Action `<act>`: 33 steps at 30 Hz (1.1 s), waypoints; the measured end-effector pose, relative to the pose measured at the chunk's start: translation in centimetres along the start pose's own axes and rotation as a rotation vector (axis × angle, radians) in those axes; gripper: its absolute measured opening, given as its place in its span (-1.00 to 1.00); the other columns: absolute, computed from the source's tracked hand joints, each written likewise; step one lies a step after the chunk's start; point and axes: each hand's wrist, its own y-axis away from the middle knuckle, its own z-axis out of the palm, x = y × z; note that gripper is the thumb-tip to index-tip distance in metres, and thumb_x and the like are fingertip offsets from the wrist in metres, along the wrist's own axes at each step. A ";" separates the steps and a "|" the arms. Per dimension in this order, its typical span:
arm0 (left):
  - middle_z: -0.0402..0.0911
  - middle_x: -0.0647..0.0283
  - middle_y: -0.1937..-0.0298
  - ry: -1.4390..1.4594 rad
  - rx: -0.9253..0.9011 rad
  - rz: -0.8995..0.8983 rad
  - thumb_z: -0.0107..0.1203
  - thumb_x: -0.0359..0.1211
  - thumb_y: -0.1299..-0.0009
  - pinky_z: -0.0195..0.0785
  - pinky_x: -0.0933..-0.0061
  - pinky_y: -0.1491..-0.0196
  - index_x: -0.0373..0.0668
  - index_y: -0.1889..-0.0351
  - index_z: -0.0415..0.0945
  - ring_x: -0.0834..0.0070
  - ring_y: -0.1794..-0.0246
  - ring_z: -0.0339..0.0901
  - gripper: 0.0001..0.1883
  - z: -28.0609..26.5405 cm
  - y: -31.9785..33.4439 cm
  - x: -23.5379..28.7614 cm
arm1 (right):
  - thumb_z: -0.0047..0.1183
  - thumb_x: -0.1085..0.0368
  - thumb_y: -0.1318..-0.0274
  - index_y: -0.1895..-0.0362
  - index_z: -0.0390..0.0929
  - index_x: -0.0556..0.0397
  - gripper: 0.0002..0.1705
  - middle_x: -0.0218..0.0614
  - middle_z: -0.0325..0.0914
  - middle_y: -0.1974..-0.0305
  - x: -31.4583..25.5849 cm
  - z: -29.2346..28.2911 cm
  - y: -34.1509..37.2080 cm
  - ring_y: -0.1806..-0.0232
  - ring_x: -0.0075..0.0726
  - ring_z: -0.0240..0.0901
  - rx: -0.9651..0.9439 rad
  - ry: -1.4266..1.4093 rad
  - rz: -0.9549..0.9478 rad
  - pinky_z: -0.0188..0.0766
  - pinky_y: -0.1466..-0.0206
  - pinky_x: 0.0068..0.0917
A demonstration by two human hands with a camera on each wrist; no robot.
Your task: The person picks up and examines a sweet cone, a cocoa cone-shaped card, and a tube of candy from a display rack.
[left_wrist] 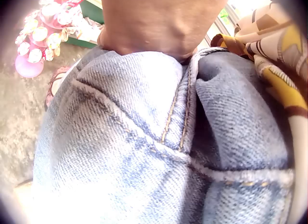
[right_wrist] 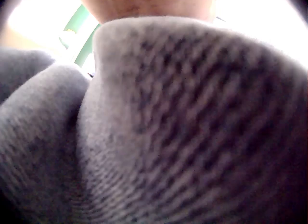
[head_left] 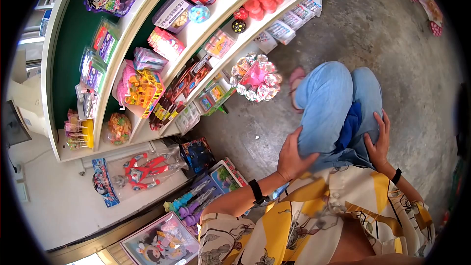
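In the head view, my left hand (head_left: 293, 154) rests on the side of one thigh of light-blue jeans (head_left: 324, 103), with the thumb spread across the denim. My right hand (head_left: 378, 141) lies on the other thigh, its fingers pointing toward the knee. Neither hand holds an object. Between the legs shows a piece of dark-blue cloth (head_left: 350, 123). The left wrist view is filled by creased denim (left_wrist: 120, 152) below the wrist. Close-up fabric (right_wrist: 192, 118) takes up most of the right wrist view, hiding the fingers there.
Curved white shelves (head_left: 167, 68) with packaged sweets and toys stand on the left. A round cluster of foil-wrapped pieces (head_left: 256, 77) stands near the knees. Boxed toys (head_left: 159, 240) lie low at left. Grey concrete floor (head_left: 392, 34) extends ahead, with a patterned cloth (head_left: 426, 7) at far right.
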 end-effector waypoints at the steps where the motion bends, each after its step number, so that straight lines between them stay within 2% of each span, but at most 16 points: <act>1: 0.37 -0.09 -0.05 0.005 -0.008 -0.007 0.34 -0.16 -0.05 0.28 0.20 -0.13 -0.25 -0.32 0.09 0.02 -0.06 0.39 -0.08 0.0 0.0 -0.1 | 0.01 0.38 0.07 -0.28 0.24 0.02 -0.29 0.01 0.03 -0.36 -0.1 -0.2 0.0 -0.37 0.16 0.01 0.000 0.002 -0.007 -0.04 -0.40 -0.13; 6: 0.43 -0.03 -0.04 -0.004 0.019 0.046 0.31 -0.18 -0.13 0.33 0.26 -0.08 -0.22 -0.30 0.16 0.10 -0.02 0.44 -0.19 -0.3 -0.3 0.0 | 0.03 0.40 0.09 -0.27 0.26 0.01 -0.30 0.01 0.03 -0.36 -0.7 -0.5 0.1 -0.36 0.18 0.02 0.018 0.017 -0.011 -0.01 -0.39 -0.11; 9: 0.55 0.09 0.11 0.237 -0.243 -0.032 0.24 -0.18 -0.23 0.41 0.36 0.08 -0.18 -0.13 0.38 0.26 0.15 0.55 -0.46 -2.8 -2.3 -4.7 | 0.02 0.40 0.09 -0.28 0.25 0.03 -0.29 0.01 0.02 -0.37 -0.3 -0.3 0.3 -0.38 0.17 -0.02 0.012 0.019 0.003 -0.06 -0.41 -0.12; 11: 0.58 0.26 0.38 0.168 -0.061 -0.113 0.20 -0.32 -0.31 0.41 0.53 0.20 -0.19 0.08 0.55 0.55 0.36 0.50 -0.74 -5.9 -5.1 -8.0 | 0.04 0.40 0.10 -0.26 0.26 0.01 -0.29 0.01 0.02 -0.36 -0.2 -0.1 0.2 -0.37 0.20 0.01 0.011 0.040 0.007 0.01 -0.38 -0.11; 12: 0.59 0.22 0.43 0.036 0.104 -0.025 0.21 -0.31 -0.30 0.43 0.47 0.26 -0.26 0.22 0.58 0.52 0.41 0.53 -0.79 -8.1 -7.3 -8.4 | 0.04 0.40 0.11 -0.26 0.26 0.02 -0.29 0.01 0.02 -0.36 -0.1 -0.1 0.2 -0.37 0.20 0.00 0.004 0.031 0.012 0.00 -0.38 -0.11; 13: 0.62 0.19 0.38 -0.089 0.215 0.038 0.20 -0.34 -0.29 0.44 0.44 0.29 -0.28 0.22 0.57 0.50 0.40 0.55 -0.80 -10.5 -9.7 -9.1 | 0.03 0.40 0.11 -0.27 0.25 0.02 -0.28 0.02 0.02 -0.36 -0.2 -0.1 0.1 -0.37 0.20 0.00 -0.003 0.023 0.014 0.00 -0.38 -0.11; 15: 0.58 0.03 0.35 -0.366 0.355 0.118 0.16 -0.42 -0.21 0.41 0.23 0.29 -0.26 0.24 0.55 0.20 0.40 0.55 -0.82 -15.2 -14.5 -13.5 | 0.02 0.41 0.12 -0.27 0.24 0.03 -0.27 0.03 0.01 -0.36 -0.5 0.0 -0.1 -0.38 0.20 -0.02 -0.017 0.013 0.021 -0.01 -0.39 -0.11; 17: 0.59 -0.02 0.31 -0.455 0.547 0.132 0.10 -0.43 -0.23 0.40 0.17 0.25 -0.25 0.26 0.55 0.09 0.35 0.55 -0.86 -19.4 -19.2 -17.8 | 0.00 0.42 0.13 -0.27 0.23 0.04 -0.27 0.05 0.01 -0.36 -1.0 0.0 -0.2 -0.38 0.21 -0.03 -0.030 0.012 0.035 -0.01 -0.39 -0.10; 19: 0.59 -0.05 0.30 -0.594 0.598 0.090 0.04 -0.39 -0.27 0.40 0.11 0.18 -0.23 0.28 0.55 -0.01 0.30 0.54 -0.86 -23.3 -23.0 -20.8 | -0.01 0.42 0.16 -0.26 0.22 0.05 -0.26 0.07 0.01 -0.36 -1.2 0.2 -0.3 -0.37 0.22 -0.02 -0.024 0.038 0.025 -0.03 -0.39 -0.08; 21: 0.61 -0.05 0.28 -0.804 0.564 0.033 0.01 -0.33 -0.31 0.43 0.09 0.12 -0.21 0.23 0.54 -0.01 0.23 0.56 -0.82 -25.9 -25.7 -23.7 | -0.02 0.41 0.17 -0.26 0.22 0.05 -0.25 0.09 0.01 -0.35 -1.2 0.4 -0.5 -0.37 0.23 -0.01 -0.020 0.059 0.021 -0.04 -0.39 -0.06; 23: 0.62 -0.06 0.22 -0.837 0.444 -0.202 0.01 -0.31 -0.33 0.44 0.04 0.07 -0.20 0.11 0.52 -0.02 0.15 0.57 -0.76 -27.1 -27.8 -24.8 | -0.03 0.41 0.19 -0.25 0.22 0.06 -0.25 0.11 0.02 -0.35 -1.1 0.6 -0.4 -0.37 0.24 -0.01 -0.016 0.070 0.028 -0.05 -0.39 -0.05; 25: 0.59 -0.07 0.08 -0.915 0.292 -0.310 -0.05 -0.26 -0.38 0.43 0.01 0.03 -0.10 -0.08 0.46 -0.02 0.07 0.56 -0.67 -27.8 -29.4 -26.8 | -0.04 0.40 0.19 -0.24 0.22 0.05 -0.26 0.12 0.02 -0.34 -1.2 0.6 -0.6 -0.37 0.24 -0.01 -0.020 0.065 0.045 -0.05 -0.39 -0.05; 27: 0.59 -0.05 0.06 -0.955 0.250 -0.278 -0.06 -0.24 -0.39 0.44 0.02 0.01 -0.05 -0.13 0.42 -0.01 0.03 0.55 -0.65 -27.9 -30.3 -28.4 | -0.04 0.39 0.20 -0.24 0.23 0.05 -0.26 0.13 0.02 -0.34 -1.3 0.7 -0.8 -0.37 0.24 -0.01 -0.024 0.060 0.057 -0.06 -0.40 -0.05; 28: 0.54 -0.01 -0.05 -0.889 0.257 -0.411 0.00 -0.32 -0.35 0.34 0.05 -0.12 -0.05 -0.16 0.40 -0.01 -0.09 0.46 -0.61 -27.5 -30.3 -25.8 | -0.04 0.39 0.20 -0.24 0.23 0.05 -0.26 0.13 0.02 -0.34 -1.3 0.8 -0.9 -0.37 0.23 -0.01 -0.026 0.056 0.059 -0.06 -0.40 -0.05; 31: 0.51 0.00 -0.09 -0.967 0.218 -0.457 0.07 -0.33 -0.30 0.34 0.07 -0.12 -0.04 -0.15 0.42 0.01 -0.12 0.44 -0.58 -27.6 -31.1 -24.4 | -0.04 0.37 0.20 -0.24 0.23 0.05 -0.26 0.13 0.02 -0.34 -1.3 0.9 -1.4 -0.38 0.22 -0.02 -0.041 0.051 0.063 -0.08 -0.40 -0.05; 33: 0.56 0.02 0.02 -0.964 0.332 -0.284 0.10 -0.34 -0.26 0.38 0.06 -0.03 -0.08 -0.04 0.51 0.01 -0.02 0.50 -0.64 -27.9 -30.5 -24.6 | -0.04 0.37 0.19 -0.24 0.23 0.05 -0.26 0.13 0.02 -0.34 -1.4 0.9 -1.4 -0.38 0.22 -0.03 -0.054 0.055 0.065 -0.10 -0.41 -0.05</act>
